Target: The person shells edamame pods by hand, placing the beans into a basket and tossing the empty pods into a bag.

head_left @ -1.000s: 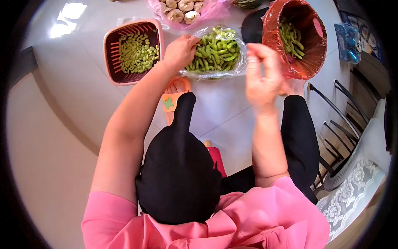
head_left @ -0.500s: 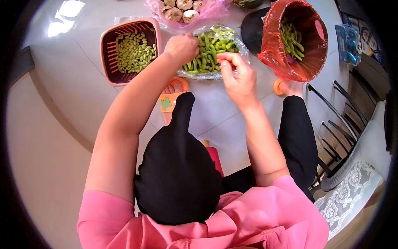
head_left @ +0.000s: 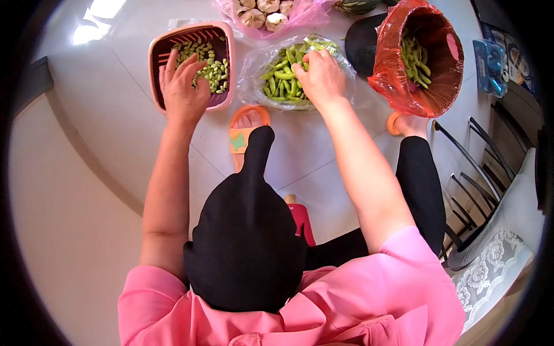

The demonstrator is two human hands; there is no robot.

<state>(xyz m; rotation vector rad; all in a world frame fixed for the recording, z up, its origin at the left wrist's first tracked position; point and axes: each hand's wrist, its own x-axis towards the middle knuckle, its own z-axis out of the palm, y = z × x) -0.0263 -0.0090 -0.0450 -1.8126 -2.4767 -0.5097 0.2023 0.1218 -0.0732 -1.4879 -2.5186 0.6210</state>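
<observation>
My left hand [head_left: 184, 92] is over the near left part of a pink basket [head_left: 231, 69], its fingers spread and nothing visible between them. Shelled green beans [head_left: 216, 72] lie inside the basket. My right hand [head_left: 323, 78] rests on the right side of the green pods [head_left: 283, 75] in a clear plastic bag [head_left: 249, 72]. Its fingers are bent down among the pods; whether they grip one is hidden.
A pink bag [head_left: 314, 17] of garlic bulbs [head_left: 276, 22] lies behind the pods. At the right stands a bin lined with a red bag [head_left: 386, 81], with pods [head_left: 415, 63] inside. Orange slippers [head_left: 238, 132] are on the floor, and chair legs [head_left: 461, 150] stand at the right.
My left hand has moved from the bag of pods to the basket and spread its fingers. My right hand has moved up and onto the pods. The view has shifted slightly.
</observation>
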